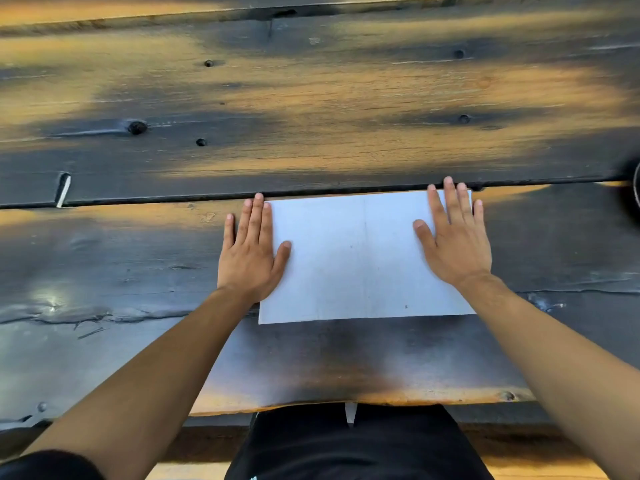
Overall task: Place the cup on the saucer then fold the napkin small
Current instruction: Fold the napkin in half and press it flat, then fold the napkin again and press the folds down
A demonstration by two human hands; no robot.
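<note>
near edge: dark wooden table (138, 341) | napkin (356, 261) lay flat, white, faint centre crease | my left hand (251, 252) pressed its left edge, fingers straight | my right hand (453, 240) flat on its right side | hands apart | far right: dark round rim (635, 188), cropped

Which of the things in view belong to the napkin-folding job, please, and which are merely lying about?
Job:
napkin, flat on the table
left hand pressing its left edge
right hand pressing its right side

Lying about:
wooden table
dark round object, cut off at right edge
</note>
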